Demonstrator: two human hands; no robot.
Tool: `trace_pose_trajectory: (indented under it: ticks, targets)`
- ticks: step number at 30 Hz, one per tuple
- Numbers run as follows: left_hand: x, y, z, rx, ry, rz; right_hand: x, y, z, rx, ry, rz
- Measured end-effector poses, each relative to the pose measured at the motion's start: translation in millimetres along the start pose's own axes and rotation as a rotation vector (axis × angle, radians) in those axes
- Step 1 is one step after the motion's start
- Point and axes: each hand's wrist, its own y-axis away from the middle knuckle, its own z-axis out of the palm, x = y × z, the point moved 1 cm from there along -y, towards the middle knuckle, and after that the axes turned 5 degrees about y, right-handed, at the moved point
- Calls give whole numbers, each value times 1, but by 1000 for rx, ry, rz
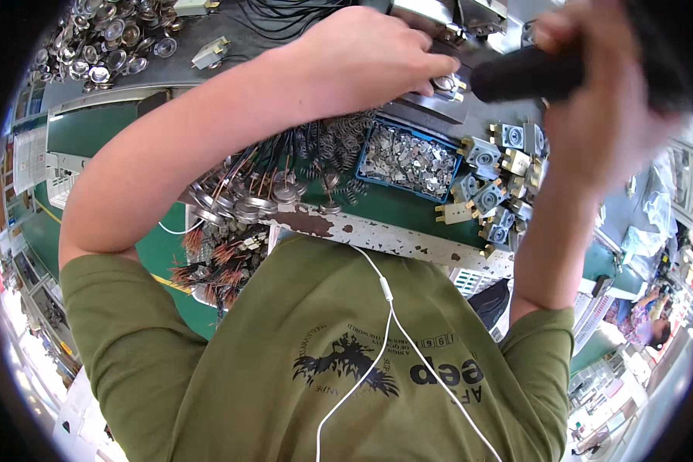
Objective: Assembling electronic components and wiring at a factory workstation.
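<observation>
My left hand [373, 61] reaches across the bench, its index finger and thumb closed about a small pale block with a round metal top and brass-coloured tabs [447, 86]. This block sits at the edge of a dark metal fixture [439, 112], and the fingers partly cover it. My right hand [604, 108], smeared by motion, is wrapped round a black cylindrical tool [516, 75]. The tool's rounded end points left toward the block, a short gap apart from it; its kind cannot be made out.
A blue tray [405, 187] of small metal pieces stands before me. Several similar square blocks [485, 196] lie to its right. Coil springs [339, 138] and metal discs on stems [254, 204] lie left of it. Metal cups [104, 42] are heaped far left. White earphone cords [386, 289] hang down my shirt.
</observation>
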Motion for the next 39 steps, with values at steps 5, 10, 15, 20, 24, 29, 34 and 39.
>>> trace_pose_trajectory:
  ticks: [5, 10, 15, 20, 24, 29, 34, 39]
  targets:
    - [37, 0, 10, 135, -137, 293, 41, 17, 1, 90, -613, 159]
    - [57, 7, 48, -107, -50, 354, 75, 11, 5, 204, -1360, 281]
    - [59, 10, 52, -112, -30, 369, 63, -11, -2, 397, -1402, 360]
    - [58, 7, 41, -208, 60, 308, 28, -35, 10, 569, -1233, 379]
    - [52, 6, 35, -240, 218, 259, 16, -40, 26, 579, -1146, 440]
    - [50, 4, 29, -246, 263, 242, 15, -37, 29, 573, -1137, 464]
    - [48, 5, 27, -202, 233, 272, 12, -38, 29, 555, -1131, 463]
    - [47, 5, 30, -221, 260, 240, 11, -39, 29, 548, -1101, 424]
